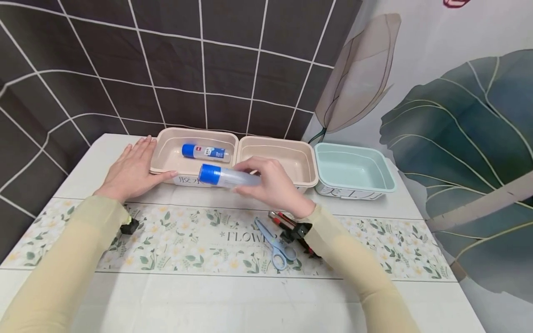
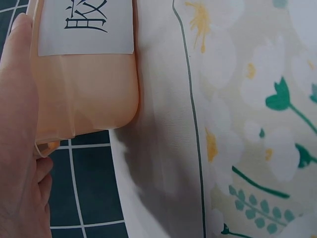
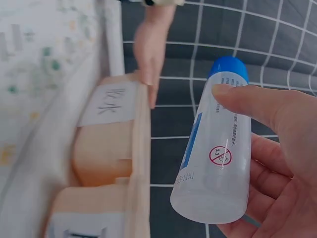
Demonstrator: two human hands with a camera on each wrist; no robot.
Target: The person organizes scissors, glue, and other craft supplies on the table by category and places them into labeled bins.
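Observation:
My right hand (image 1: 272,182) pinches a clear glue bottle (image 3: 210,148) with a blue cap between thumb and fingers. In the head view the bottle is tipped on its side, just above the front rim of the left beige bin (image 1: 166,163). Inside that bin lies a second blue-capped glue bottle (image 1: 206,152). My left hand (image 1: 135,169) rests against the bin's left end with extended fingers, its thumb along the front rim. The left wrist view shows the same bin (image 2: 89,94) close up, its label partly cut off.
A second beige bin (image 1: 310,162) and a light blue bin (image 1: 354,193) continue the row rightward. Light blue scissors (image 1: 278,249) and red-and-black tools (image 1: 283,222), partly hidden by the right wrist, lie on the flowered table cover (image 1: 179,240). A dark tiled-pattern wall (image 1: 175,60) stands behind.

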